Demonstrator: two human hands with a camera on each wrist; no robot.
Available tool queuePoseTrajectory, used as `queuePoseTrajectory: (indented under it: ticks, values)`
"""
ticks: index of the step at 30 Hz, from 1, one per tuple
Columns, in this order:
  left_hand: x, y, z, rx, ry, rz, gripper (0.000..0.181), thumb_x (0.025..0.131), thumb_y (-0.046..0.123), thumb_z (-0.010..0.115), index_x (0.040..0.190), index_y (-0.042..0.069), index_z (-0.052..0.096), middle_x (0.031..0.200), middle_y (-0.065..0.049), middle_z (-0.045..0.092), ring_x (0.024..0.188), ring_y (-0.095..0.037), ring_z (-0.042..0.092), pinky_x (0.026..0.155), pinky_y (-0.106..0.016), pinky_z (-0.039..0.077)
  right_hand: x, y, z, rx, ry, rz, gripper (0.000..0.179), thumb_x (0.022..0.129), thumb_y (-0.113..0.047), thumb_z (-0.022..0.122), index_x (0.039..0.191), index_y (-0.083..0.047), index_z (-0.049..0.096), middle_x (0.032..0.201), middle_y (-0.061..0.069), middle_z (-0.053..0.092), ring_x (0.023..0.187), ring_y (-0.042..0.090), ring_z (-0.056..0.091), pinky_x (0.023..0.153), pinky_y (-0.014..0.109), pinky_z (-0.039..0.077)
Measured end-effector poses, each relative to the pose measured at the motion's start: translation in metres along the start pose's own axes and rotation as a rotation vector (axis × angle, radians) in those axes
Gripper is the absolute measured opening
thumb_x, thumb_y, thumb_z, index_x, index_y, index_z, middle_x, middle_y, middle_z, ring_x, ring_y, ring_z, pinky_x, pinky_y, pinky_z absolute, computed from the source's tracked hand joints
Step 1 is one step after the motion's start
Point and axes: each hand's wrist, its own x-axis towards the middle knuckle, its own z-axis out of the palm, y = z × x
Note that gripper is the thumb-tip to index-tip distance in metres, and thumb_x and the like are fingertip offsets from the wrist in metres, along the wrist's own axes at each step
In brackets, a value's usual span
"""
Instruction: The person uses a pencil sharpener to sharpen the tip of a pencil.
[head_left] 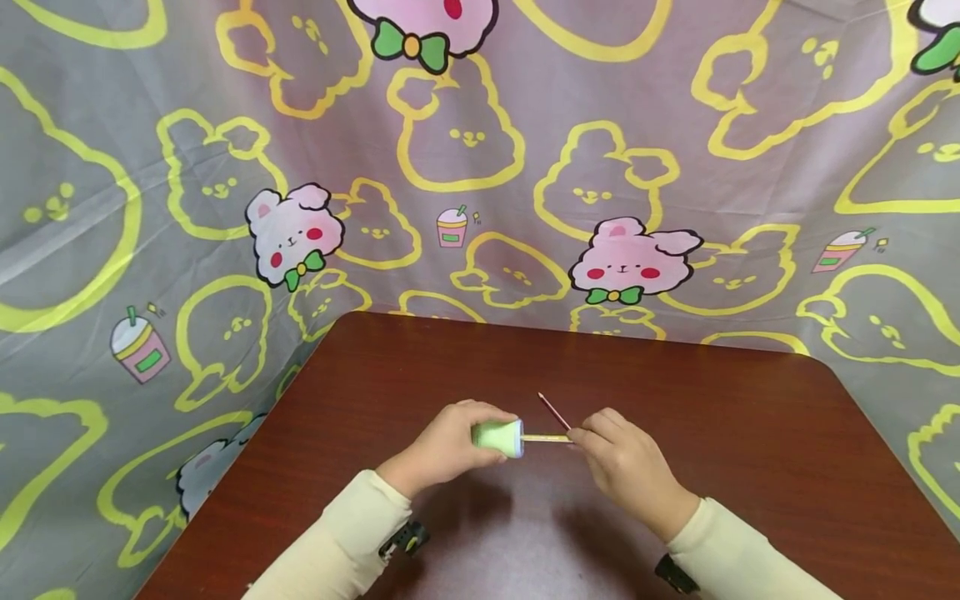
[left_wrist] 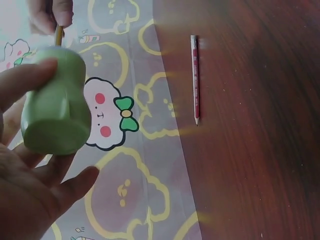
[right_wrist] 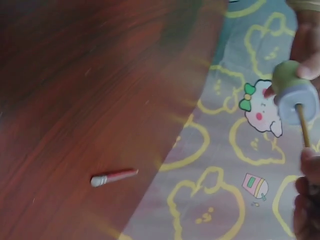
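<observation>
My left hand (head_left: 444,443) grips a light green pencil sharpener (head_left: 495,437) with a waisted body and a pale blue end (right_wrist: 292,104). Its blue end faces right, toward my other hand. A yellow pencil (head_left: 543,438) runs into the hole in that end, its tip hidden inside. On the pencil's outer end, the fingers of my right hand (head_left: 626,460) pinch it. Both hands are above the table, near its middle. In the left wrist view, the sharpener's rounded green base (left_wrist: 57,135) faces the camera.
A dark red pencil (head_left: 553,410) with a white end lies on the brown wooden table (head_left: 720,417), just beyond my right hand. Grey cloth (head_left: 510,200) with yellow bear outlines and pink bunny faces hangs along the table's back and sides.
</observation>
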Motion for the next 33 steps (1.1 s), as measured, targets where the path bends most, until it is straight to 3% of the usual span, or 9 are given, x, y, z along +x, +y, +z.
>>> queuePoseTrajectory:
  ticks: [4, 7, 10, 14, 20, 22, 27, 30, 33]
  values:
    - [0.0, 0.0, 0.002, 0.154, 0.056, 0.132, 0.042, 0.07, 0.008, 0.082, 0.111, 0.007, 0.072, 0.106, -0.003, 0.071, 0.097, -0.019, 0.061, 0.084, -0.028, 0.049, 0.001, -0.004, -0.004, 0.147, -0.153, 0.214, 0.009, 0.087, -0.011, 0.07, 0.079, -0.007, 0.071, 0.075, -0.007, 0.057, 0.07, 0.008, 0.051, 0.059, 0.021, 0.045]
    - [0.001, -0.001, 0.004, 0.248, 0.081, 0.21, 0.04, 0.07, 0.008, 0.082, 0.109, 0.01, 0.073, 0.106, -0.001, 0.071, 0.099, -0.017, 0.061, 0.086, -0.029, 0.049, 0.003, -0.003, -0.008, 0.352, -0.332, 0.48, 0.007, 0.075, -0.002, 0.077, 0.079, -0.005, 0.072, 0.073, -0.009, 0.06, 0.067, 0.002, 0.05, 0.058, 0.02, 0.044]
    - [0.001, -0.001, 0.005, 0.333, 0.094, 0.277, 0.039, 0.069, 0.007, 0.082, 0.107, 0.013, 0.075, 0.107, 0.0, 0.07, 0.1, -0.017, 0.061, 0.086, -0.03, 0.049, 0.005, 0.0, -0.01, 0.543, -0.504, 0.757, 0.006, 0.082, -0.008, 0.073, 0.082, -0.002, 0.074, 0.068, -0.007, 0.06, 0.061, 0.001, 0.048, 0.054, 0.021, 0.041]
    - [0.001, -0.002, 0.008, 0.372, 0.106, 0.305, 0.038, 0.068, 0.007, 0.082, 0.105, 0.014, 0.075, 0.107, 0.001, 0.07, 0.1, -0.017, 0.06, 0.085, -0.031, 0.05, 0.007, 0.004, -0.011, 0.6, -0.614, 0.876, 0.012, 0.085, -0.013, 0.07, 0.085, -0.002, 0.074, 0.067, -0.003, 0.061, 0.061, 0.004, 0.047, 0.054, 0.022, 0.04]
    - [0.002, -0.005, 0.008, 0.307, 0.105, 0.223, 0.039, 0.07, 0.01, 0.083, 0.108, 0.012, 0.074, 0.106, 0.001, 0.07, 0.099, -0.017, 0.061, 0.085, -0.031, 0.05, 0.006, 0.001, -0.009, 0.453, -0.548, 0.81, 0.016, 0.086, -0.016, 0.071, 0.097, -0.005, 0.074, 0.084, -0.003, 0.067, 0.072, 0.007, 0.053, 0.063, 0.025, 0.046]
    - [0.001, -0.006, 0.007, 0.266, 0.092, 0.177, 0.041, 0.071, 0.011, 0.083, 0.11, 0.011, 0.073, 0.106, 0.0, 0.07, 0.098, -0.018, 0.061, 0.085, -0.03, 0.05, 0.004, 0.0, -0.008, 0.338, -0.485, 0.698, 0.023, 0.082, -0.017, 0.075, 0.102, -0.006, 0.073, 0.089, -0.004, 0.066, 0.076, 0.007, 0.054, 0.065, 0.027, 0.047]
    - [0.002, -0.007, 0.003, 0.124, 0.064, 0.033, 0.043, 0.071, 0.008, 0.082, 0.113, 0.009, 0.071, 0.106, -0.003, 0.071, 0.096, -0.02, 0.061, 0.081, -0.029, 0.049, -0.002, 0.0, -0.006, 0.024, -0.221, 0.269, 0.03, 0.072, -0.015, 0.079, 0.101, -0.008, 0.073, 0.093, 0.0, 0.064, 0.084, 0.016, 0.059, 0.069, 0.037, 0.049]
    - [0.002, -0.007, 0.001, 0.034, 0.043, -0.022, 0.044, 0.071, 0.006, 0.081, 0.113, 0.008, 0.071, 0.107, -0.005, 0.07, 0.093, -0.019, 0.061, 0.078, -0.027, 0.048, -0.003, 0.002, -0.005, -0.029, -0.125, 0.126, 0.019, 0.089, -0.023, 0.067, 0.097, -0.007, 0.073, 0.091, 0.002, 0.064, 0.083, 0.021, 0.06, 0.069, 0.04, 0.049]
    - [0.002, -0.005, 0.0, -0.034, 0.012, -0.051, 0.043, 0.071, 0.005, 0.081, 0.113, 0.007, 0.071, 0.107, -0.007, 0.07, 0.09, -0.016, 0.06, 0.075, -0.024, 0.048, -0.002, 0.002, -0.002, -0.045, -0.072, 0.047, 0.037, 0.102, -0.03, 0.046, 0.092, -0.006, 0.073, 0.087, 0.002, 0.063, 0.08, 0.021, 0.06, 0.068, 0.038, 0.048]
